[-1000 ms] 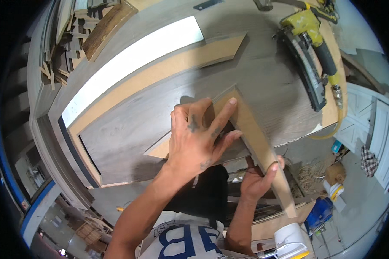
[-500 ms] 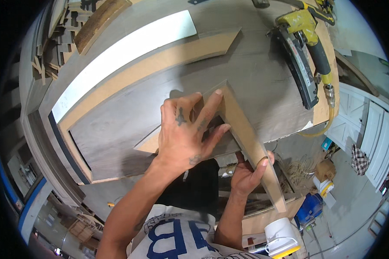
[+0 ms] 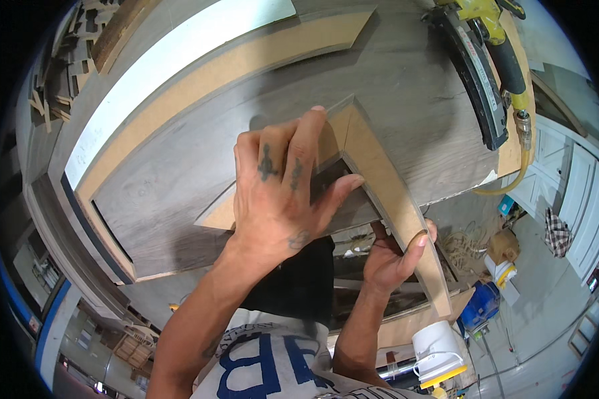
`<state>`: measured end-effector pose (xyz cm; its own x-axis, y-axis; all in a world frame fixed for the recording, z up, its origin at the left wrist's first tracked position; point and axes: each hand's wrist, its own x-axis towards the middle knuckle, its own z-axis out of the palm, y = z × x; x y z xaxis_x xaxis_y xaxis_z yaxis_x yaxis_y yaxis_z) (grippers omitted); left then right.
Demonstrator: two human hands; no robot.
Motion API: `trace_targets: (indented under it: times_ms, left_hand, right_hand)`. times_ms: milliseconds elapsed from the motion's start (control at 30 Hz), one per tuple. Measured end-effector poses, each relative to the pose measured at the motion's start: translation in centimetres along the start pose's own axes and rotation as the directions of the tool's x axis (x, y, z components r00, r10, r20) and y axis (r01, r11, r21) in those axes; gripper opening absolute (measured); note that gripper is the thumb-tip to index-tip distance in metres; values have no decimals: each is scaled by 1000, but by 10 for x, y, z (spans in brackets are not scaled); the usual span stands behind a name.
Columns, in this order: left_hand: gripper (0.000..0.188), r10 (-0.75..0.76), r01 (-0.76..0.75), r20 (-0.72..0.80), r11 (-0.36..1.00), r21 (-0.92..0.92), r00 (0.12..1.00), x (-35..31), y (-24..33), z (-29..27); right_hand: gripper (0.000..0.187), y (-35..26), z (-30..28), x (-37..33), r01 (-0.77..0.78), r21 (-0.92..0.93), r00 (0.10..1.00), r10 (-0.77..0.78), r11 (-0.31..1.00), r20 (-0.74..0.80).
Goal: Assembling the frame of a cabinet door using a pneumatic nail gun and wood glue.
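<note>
Two tan wooden strips with grey edges meet at a mitred corner above the bench's near edge. My left hand (image 3: 271,183) is over the left strip (image 3: 218,215), hiding its middle; its fingers curl over the far edge. The left thumb reaches across the inner corner to the right strip (image 3: 389,183). Lower on that right strip, my right hand (image 3: 394,261) is closed round it, thumb on top and fingers underneath. The seam between the strips shows beside my left index finger, with the angled ends together.
The grey wood-grain workbench (image 3: 412,86) holds a larger tan frame piece (image 3: 246,60) beside a white panel (image 3: 180,60). A yellow-and-black nail gun (image 3: 489,73) with a hose lies at the right. Scrap wood (image 3: 80,60) is stacked far left; a white bucket (image 3: 438,349) stands lower right.
My left index finger has lifted off the corner and shifted left, uncovering the seam. The joined strips have moved slightly; my right hand keeps its grip. The whole view has shifted a little.
</note>
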<state>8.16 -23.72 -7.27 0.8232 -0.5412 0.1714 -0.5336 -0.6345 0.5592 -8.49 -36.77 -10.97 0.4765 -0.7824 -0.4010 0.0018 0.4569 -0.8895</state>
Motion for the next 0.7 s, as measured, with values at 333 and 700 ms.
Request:
trace_targets:
  times_ms: [333, 700]
  left_hand:
    - [80, 3, -3, -14, 1000, 15, 1000, -1, 0, 1]
    - [79, -8, 9, -18, 1000, 19, 1000, -2, 1, 2]
  right_hand:
    - [42, -2, 14, -4, 6, -15, 994, -8, 1000, -108]
    - [46, -4, 20, -3, 9, -36, 993, -14, 999, -120]
